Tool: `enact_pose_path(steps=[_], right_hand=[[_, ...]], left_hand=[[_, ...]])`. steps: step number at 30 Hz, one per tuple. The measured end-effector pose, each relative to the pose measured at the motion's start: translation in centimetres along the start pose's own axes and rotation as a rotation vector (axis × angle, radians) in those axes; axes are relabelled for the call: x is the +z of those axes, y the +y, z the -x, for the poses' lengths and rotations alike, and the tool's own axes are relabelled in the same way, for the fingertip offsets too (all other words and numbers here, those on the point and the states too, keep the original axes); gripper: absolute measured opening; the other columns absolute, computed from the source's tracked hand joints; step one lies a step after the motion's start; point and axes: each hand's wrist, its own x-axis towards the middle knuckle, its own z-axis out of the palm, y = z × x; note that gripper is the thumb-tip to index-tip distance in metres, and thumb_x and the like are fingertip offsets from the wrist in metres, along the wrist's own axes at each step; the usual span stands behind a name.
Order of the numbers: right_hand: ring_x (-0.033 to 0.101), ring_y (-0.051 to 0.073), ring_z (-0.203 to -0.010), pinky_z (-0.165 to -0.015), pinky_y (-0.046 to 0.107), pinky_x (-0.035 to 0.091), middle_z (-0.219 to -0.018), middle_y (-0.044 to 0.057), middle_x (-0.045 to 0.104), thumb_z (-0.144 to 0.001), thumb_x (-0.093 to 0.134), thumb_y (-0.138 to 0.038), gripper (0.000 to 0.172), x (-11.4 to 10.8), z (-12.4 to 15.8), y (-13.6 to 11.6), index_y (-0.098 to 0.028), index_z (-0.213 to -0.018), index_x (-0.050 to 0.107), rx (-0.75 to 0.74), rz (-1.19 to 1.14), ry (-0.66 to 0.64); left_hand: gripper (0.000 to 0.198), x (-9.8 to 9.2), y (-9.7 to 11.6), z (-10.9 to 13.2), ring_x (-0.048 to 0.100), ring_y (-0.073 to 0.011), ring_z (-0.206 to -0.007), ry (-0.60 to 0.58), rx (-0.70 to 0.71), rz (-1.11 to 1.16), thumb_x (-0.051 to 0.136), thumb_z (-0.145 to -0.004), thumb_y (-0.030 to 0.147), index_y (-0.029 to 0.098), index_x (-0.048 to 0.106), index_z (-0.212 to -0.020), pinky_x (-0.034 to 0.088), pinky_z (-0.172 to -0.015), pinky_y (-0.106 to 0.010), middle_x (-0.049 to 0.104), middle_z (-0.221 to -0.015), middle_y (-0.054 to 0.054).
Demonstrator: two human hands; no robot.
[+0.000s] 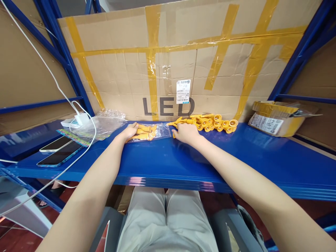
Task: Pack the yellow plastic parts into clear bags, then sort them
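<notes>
My left hand (129, 132) rests on a clear plastic bag (154, 132) that holds several yellow plastic pieces; its fingers lie on the bag's left end, curled over it. My right hand (185, 133) sits just right of the bag, fingers bent down on a yellow piece at the bag's mouth. A heap of loose yellow plastic pieces (215, 123) with round ends lies on the blue shelf (183, 161) just beyond and to the right of that hand.
Two phones (59, 153) lie at the shelf's left, with a white charger (78, 119), its cable and empty clear bags (107, 122) behind them. A taped cardboard sheet (168, 63) marked LED stands at the back. A small open carton (278, 119) sits at the right.
</notes>
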Motion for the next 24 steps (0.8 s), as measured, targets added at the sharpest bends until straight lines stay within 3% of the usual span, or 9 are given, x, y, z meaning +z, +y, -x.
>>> enact_pose_path(steps=[4,8,10,16,24], right_hand=[[0.062,0.029,-0.11,-0.085,0.037,0.048,-0.119,0.02,0.065,-0.087,0.041,-0.01,0.038,-0.9,-0.4,1.6,-0.008,-0.118,0.063,0.064,0.04,-0.068],[0.061,0.031,-0.113,-0.085,0.039,0.05,-0.12,0.019,0.065,-0.08,0.049,-0.005,0.044,-0.6,-0.8,2.6,-0.013,-0.12,0.064,0.029,0.1,-0.287],[0.062,0.031,-0.111,-0.084,0.039,0.051,-0.116,0.018,0.066,-0.077,0.052,-0.004,0.047,-0.3,-0.9,2.8,-0.015,-0.121,0.063,-0.001,0.113,-0.329],[0.065,0.03,-0.105,-0.079,0.037,0.052,-0.109,0.017,0.069,-0.077,0.052,-0.005,0.043,-0.3,-1.0,3.0,-0.016,-0.116,0.065,-0.044,0.1,-0.288],[0.066,0.03,-0.1,-0.075,0.034,0.049,-0.106,0.016,0.07,-0.078,0.052,-0.013,0.033,-2.0,-0.3,2.4,-0.013,-0.107,0.068,-0.037,0.057,-0.162]], left_hand=[[0.048,0.0,0.1,0.0,0.033,-0.0213,-0.141,-0.003,-0.005,0.008,0.039,-0.094,0.034,0.015,0.051,-0.136,0.021,-0.116,-0.03,0.037,-0.151,-0.01],[0.048,0.1,0.0,-0.1,0.032,-0.0212,-0.141,-0.005,-0.003,-0.004,0.039,-0.094,0.033,0.015,0.051,-0.136,0.02,-0.117,-0.03,0.037,-0.151,-0.009],[0.048,0.1,0.0,-0.1,0.03,-0.021,-0.142,-0.002,0.006,-0.022,0.038,-0.094,0.033,0.015,0.051,-0.137,0.019,-0.117,-0.031,0.037,-0.151,-0.009],[0.051,-0.1,0.3,0.1,0.03,-0.0208,-0.142,-0.034,-0.002,-0.032,0.037,-0.094,0.033,0.014,0.046,-0.141,0.018,-0.118,-0.032,0.034,-0.152,-0.009],[0.048,-0.1,0.7,0.3,0.035,-0.0205,-0.14,-0.091,-0.016,0.065,0.044,-0.093,0.035,0.019,0.051,-0.138,0.022,-0.117,-0.032,0.037,-0.151,-0.007]])
